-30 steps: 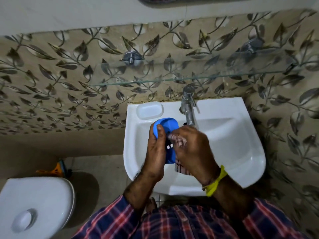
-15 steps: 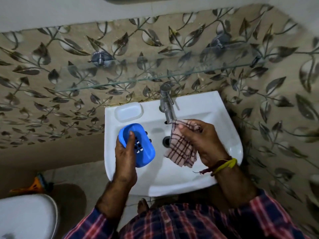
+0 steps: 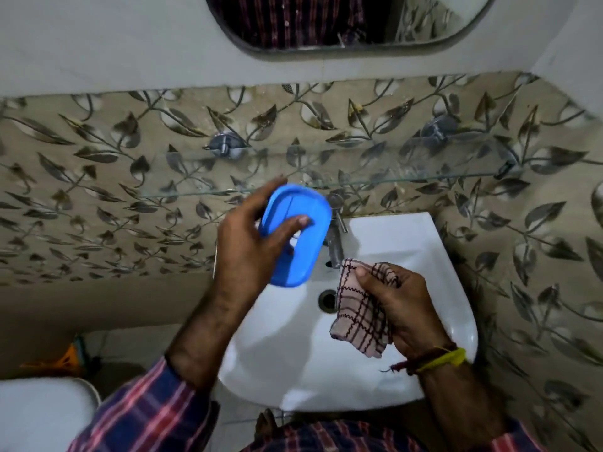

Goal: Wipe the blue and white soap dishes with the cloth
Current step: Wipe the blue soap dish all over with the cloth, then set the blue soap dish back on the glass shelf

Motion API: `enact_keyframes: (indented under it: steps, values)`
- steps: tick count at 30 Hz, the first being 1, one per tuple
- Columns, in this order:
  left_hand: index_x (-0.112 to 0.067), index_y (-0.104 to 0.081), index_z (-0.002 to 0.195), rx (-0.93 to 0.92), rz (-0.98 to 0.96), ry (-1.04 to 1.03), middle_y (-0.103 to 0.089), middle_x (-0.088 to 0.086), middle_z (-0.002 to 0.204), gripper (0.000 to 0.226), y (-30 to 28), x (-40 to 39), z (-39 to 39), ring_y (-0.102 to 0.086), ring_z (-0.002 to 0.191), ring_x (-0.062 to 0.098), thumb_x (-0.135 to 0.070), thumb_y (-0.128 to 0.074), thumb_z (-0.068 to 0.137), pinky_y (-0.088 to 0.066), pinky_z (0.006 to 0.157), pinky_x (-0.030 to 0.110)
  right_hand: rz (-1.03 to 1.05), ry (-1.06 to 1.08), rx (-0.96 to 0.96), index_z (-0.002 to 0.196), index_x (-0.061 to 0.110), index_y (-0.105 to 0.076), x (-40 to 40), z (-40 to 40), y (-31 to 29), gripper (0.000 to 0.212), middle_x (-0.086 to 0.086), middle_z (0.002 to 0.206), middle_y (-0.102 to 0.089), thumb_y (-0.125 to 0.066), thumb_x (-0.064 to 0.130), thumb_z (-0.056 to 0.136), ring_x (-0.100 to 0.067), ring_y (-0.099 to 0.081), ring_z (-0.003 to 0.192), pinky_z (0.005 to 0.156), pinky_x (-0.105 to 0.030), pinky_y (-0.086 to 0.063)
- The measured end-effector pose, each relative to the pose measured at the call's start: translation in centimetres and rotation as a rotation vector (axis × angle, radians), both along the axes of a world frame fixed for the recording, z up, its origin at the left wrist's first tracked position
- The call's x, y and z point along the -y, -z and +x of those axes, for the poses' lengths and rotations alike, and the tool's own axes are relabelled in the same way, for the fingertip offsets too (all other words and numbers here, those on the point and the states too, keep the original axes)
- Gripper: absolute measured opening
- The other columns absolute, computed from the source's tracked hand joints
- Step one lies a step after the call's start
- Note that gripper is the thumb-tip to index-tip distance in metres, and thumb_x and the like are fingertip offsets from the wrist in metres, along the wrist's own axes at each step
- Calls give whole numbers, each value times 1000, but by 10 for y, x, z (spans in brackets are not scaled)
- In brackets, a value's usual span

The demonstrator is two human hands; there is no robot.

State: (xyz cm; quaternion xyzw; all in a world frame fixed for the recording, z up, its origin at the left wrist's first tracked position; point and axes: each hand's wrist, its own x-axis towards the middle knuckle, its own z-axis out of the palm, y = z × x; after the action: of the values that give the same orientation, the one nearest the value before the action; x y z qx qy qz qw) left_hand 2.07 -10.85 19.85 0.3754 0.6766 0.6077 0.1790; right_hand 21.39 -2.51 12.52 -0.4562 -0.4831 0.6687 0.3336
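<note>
My left hand [image 3: 243, 252] holds the blue soap dish [image 3: 293, 234] raised above the sink's back left corner, just below the glass shelf; its smooth underside faces me and my thumb lies across it. My right hand [image 3: 399, 308] grips a crumpled pink checked cloth [image 3: 357, 316] over the white sink [image 3: 408, 249], apart from the blue dish. The white soap dish is hidden behind my left hand and the blue dish.
A metal tap [image 3: 335, 234] stands at the sink's back, with the drain [image 3: 328, 300] below it. A glass shelf [image 3: 408, 179] runs along the leaf-patterned wall, a mirror [image 3: 349, 24] above. A white toilet lid [image 3: 42, 415] sits at lower left.
My left hand has lifted the blue dish up toward the glass shelf and turned it underside-up. My right hand with the cloth has drawn away from the dish and stays over the basin.
</note>
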Motion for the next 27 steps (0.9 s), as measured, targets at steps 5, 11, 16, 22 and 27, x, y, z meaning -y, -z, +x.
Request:
enact_keyframes:
  steps: [5,11,16,22,27]
  values:
    - [-19,-55,107,-217,-165,73,-67,5,75,56,-54,-53,-34,-67,57,20,-23,-95,68,-55,47,32,-10,-40,-16,89,6,-78,-2,-26,-9,7,-23,91,-76,-77,12,84,-34,-69,81,83,-66,-56]
    - [-9,-69,96,-401,-226,126,-73,10,86,32,-53,-101,-59,-64,66,16,-26,-89,78,-52,55,23,38,-24,-29,90,7,-77,-12,-35,-14,7,-7,82,-78,-78,12,84,-23,-71,76,82,-49,-60]
    - [-7,-78,98,-578,-313,283,-75,9,90,24,-40,-127,-85,-60,68,6,-24,-85,83,-46,63,9,30,18,-47,95,3,-76,-14,-37,-17,12,-14,89,-77,-76,9,85,-25,-69,80,86,-54,-59]
    - [-25,-83,98,-784,-371,262,-80,-3,92,27,-37,-147,-93,-68,78,11,-42,-86,77,-50,74,26,14,20,-20,91,2,-75,-8,-31,-13,9,-16,83,-75,-76,9,86,-28,-68,77,84,-62,-57]
    - [-27,-78,118,-959,-385,256,-79,1,114,33,-42,-146,-88,-72,102,21,-43,-74,89,-52,83,31,-35,4,-24,91,4,-76,-2,-30,-7,8,-18,82,-76,-76,9,85,-34,-71,77,80,-66,-57]
